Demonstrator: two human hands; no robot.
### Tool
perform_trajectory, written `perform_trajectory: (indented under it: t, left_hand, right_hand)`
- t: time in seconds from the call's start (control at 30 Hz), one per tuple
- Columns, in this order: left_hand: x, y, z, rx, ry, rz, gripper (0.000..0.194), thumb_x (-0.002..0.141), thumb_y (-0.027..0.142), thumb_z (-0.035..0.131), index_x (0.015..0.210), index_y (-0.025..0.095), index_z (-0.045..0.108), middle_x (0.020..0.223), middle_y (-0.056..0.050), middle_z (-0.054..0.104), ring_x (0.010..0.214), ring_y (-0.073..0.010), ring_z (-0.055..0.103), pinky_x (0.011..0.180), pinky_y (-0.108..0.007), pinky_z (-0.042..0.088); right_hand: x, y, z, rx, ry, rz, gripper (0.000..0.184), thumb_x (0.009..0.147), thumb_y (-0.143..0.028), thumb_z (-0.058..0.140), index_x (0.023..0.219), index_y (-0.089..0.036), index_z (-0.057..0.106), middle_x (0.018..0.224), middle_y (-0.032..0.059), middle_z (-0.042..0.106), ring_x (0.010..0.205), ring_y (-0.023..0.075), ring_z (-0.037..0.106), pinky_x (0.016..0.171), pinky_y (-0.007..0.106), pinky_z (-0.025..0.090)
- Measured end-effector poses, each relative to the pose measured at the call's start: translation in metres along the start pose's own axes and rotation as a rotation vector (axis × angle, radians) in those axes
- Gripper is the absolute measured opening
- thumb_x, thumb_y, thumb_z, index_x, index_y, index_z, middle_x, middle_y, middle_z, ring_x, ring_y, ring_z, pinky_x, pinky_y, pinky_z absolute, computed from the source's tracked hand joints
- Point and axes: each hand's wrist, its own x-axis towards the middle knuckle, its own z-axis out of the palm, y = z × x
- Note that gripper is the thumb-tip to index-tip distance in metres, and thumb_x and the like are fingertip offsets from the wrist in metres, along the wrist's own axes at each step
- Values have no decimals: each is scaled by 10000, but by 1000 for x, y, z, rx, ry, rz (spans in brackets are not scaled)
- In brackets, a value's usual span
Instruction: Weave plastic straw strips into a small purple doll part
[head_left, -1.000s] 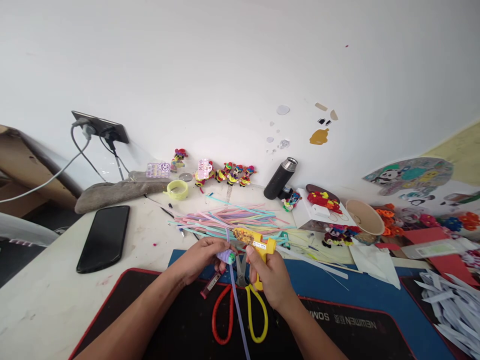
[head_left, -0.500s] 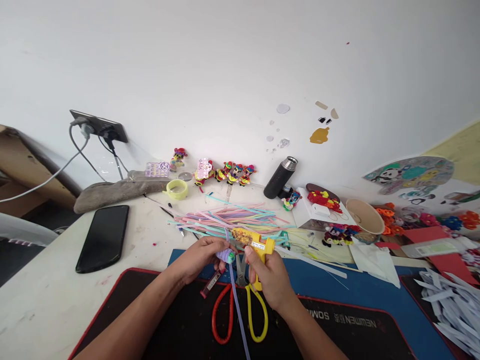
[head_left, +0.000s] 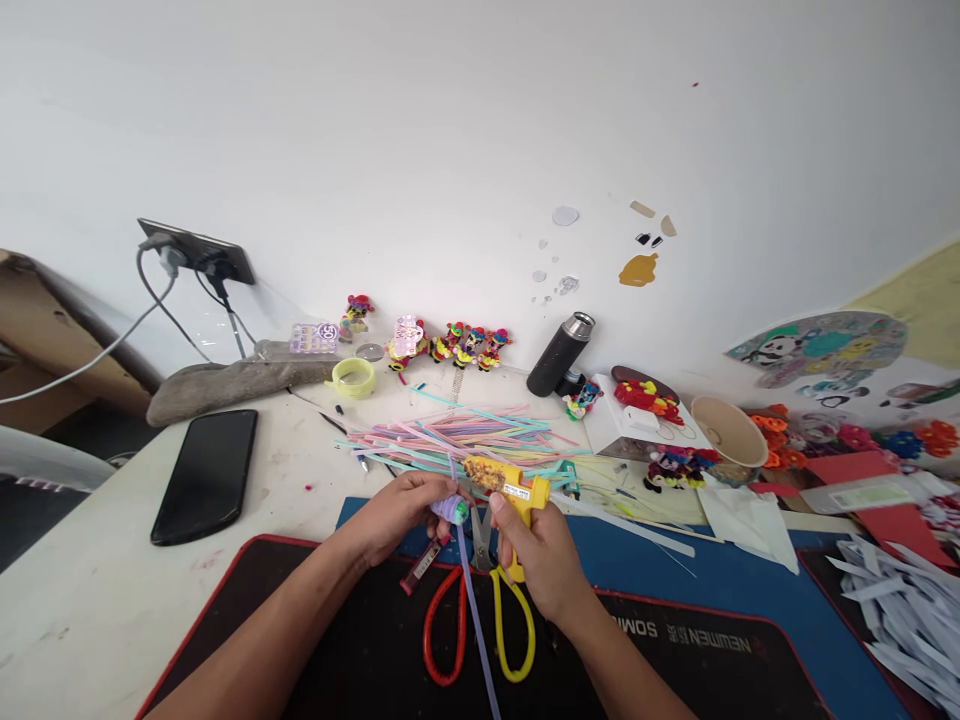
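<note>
Between the fingers of my left hand (head_left: 401, 515) is a small roll of wound purple pipe cleaner (head_left: 448, 508) with a green centre facing me. A long purple strand (head_left: 472, 610) runs down from it toward the bottom edge. My right hand (head_left: 546, 560) is wrapped around the handle of a yellow hot glue gun (head_left: 514, 487); its stained nozzle end points left, just above and beside the roll. I cannot tell whether the nozzle touches it. Below both hands lie scissors (head_left: 481, 550) with one red and one yellow handle loop, and a small dark red pack (head_left: 423, 568).
Pastel pipe cleaners (head_left: 450, 440) lie heaped behind my hands. A phone (head_left: 205, 477) is at the left, a tape roll (head_left: 353, 378) and several small dolls (head_left: 471, 348) along the wall. A black flask (head_left: 561, 355) leans near a white box (head_left: 637, 425). Paper strips (head_left: 904, 610) fill the right.
Both hands keep nearly the same pose. The roll tilts very slightly in my left hand, and the view shifts a little; nothing is let go or picked up.
</note>
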Motion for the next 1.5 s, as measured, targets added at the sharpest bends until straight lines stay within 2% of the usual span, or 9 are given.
perform_trajectory:
  t: [1.17,1.5]
  left_hand:
    - [0,1,0,19,9,3,355,747,480,786,786,127,794,597,-34,673,513,-143,583,551,-256,443]
    - [0,2,0,25,2,-1,347,762,477,770,789,132,794,605,-38,677,515,-147,590,546,-255,430]
  right_hand:
    - [-4,4,-1,-62,7,2,646,926,-774,498,596,-220,533,434,-14,495,415,145,508,500,267,419]
    - [-5,4,-2,-56,9,6,616,931,-759,512,639,-218,554,431,-23,496,413,146,511,497,264,426]
